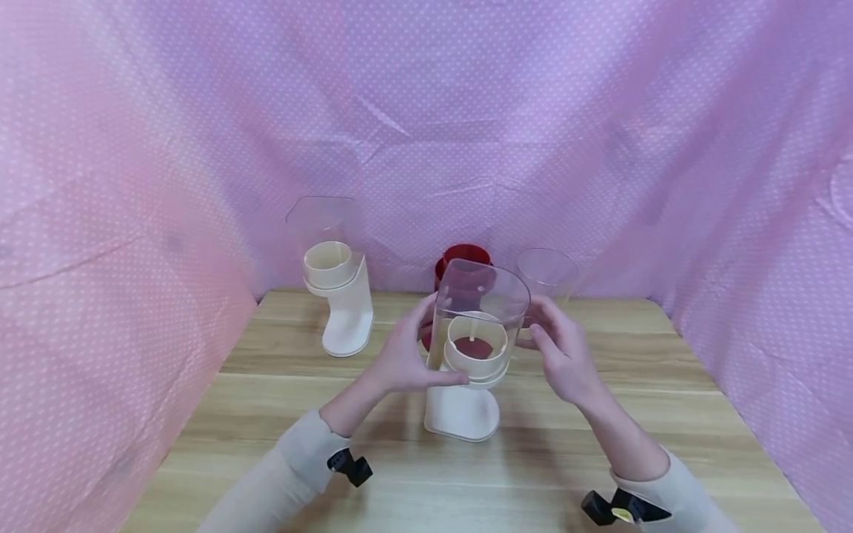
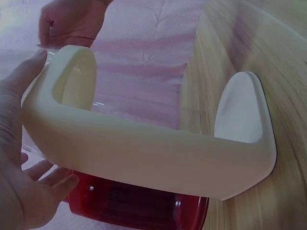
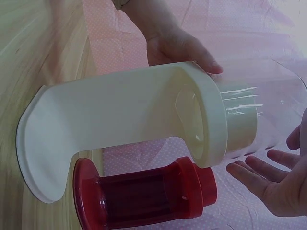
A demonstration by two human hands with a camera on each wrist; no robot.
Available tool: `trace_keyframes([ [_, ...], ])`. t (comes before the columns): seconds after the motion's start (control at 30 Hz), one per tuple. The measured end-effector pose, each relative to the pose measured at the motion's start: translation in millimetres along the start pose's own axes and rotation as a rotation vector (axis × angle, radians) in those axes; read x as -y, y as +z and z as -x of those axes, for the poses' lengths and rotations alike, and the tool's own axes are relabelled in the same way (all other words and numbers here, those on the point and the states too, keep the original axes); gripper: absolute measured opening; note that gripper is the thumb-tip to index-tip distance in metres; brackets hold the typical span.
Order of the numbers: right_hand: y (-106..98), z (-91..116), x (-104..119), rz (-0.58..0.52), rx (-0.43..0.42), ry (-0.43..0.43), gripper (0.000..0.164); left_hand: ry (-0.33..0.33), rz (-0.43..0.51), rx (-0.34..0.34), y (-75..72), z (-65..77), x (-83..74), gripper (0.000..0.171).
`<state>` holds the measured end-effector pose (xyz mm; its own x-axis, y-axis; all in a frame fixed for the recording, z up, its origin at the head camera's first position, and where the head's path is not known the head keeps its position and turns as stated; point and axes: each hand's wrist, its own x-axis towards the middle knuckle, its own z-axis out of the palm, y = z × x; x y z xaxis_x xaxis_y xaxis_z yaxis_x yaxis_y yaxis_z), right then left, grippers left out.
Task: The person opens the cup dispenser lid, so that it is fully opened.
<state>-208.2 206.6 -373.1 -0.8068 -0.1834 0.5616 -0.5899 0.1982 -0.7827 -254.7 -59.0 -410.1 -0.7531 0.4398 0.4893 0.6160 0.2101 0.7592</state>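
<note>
In the head view, a cream stand with a round collar (image 1: 476, 368) stands upright on the table. A clear open-topped plastic container (image 1: 483, 285) surrounds the collar. My left hand (image 1: 406, 355) holds the stand's upper left side, thumb across the front by the collar and fingers round the back. My right hand (image 1: 560, 352) is at the container's right side with loosely bent fingers. In the right wrist view, its spread fingers (image 3: 256, 175) lie right by the clear wall. Behind is a red stand (image 3: 139, 194), partly hidden in the head view.
A second cream stand (image 1: 349, 318) with a clear container (image 1: 323, 222) stands at the back left of the wooden table (image 1: 266, 414). Behind my right hand is a clear plastic cylinder (image 1: 546, 266). Pink dotted cloth (image 1: 426, 148) hangs along the back and sides.
</note>
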Motion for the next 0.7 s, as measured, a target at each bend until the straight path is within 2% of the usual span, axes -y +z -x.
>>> trace_keyframes([
  [0.17, 3, 2, -3, 0.017, -0.001, -0.009, 0.038, -0.001, -0.033, -0.042, 7.4, 4.8, 2.2, 0.111],
  [0.33, 5, -4, -3, 0.041, -0.005, 0.015, 0.041, -0.021, -0.044, -0.094, 14.8, 9.1, 0.0, 0.117],
  [0.47, -5, -25, 8, 0.081, -0.014, -0.006, 0.039, -0.070, -0.088, -0.060, 16.1, 10.2, 0.5, 0.121],
  [0.53, -12, -41, 20, 0.147, -0.005, -0.046, 0.038, -0.097, -0.103, -0.029, 15.7, 11.0, 1.7, 0.118],
  [0.6, -16, -59, 37, 0.241, 0.055, -0.071, 0.035, -0.118, -0.107, -0.006, 15.1, 12.0, 3.3, 0.113],
  [0.7, -13, -83, 62, 0.360, 0.252, -0.070, 0.035, -0.139, -0.102, 0.015, 14.1, 13.7, 5.1, 0.107],
])
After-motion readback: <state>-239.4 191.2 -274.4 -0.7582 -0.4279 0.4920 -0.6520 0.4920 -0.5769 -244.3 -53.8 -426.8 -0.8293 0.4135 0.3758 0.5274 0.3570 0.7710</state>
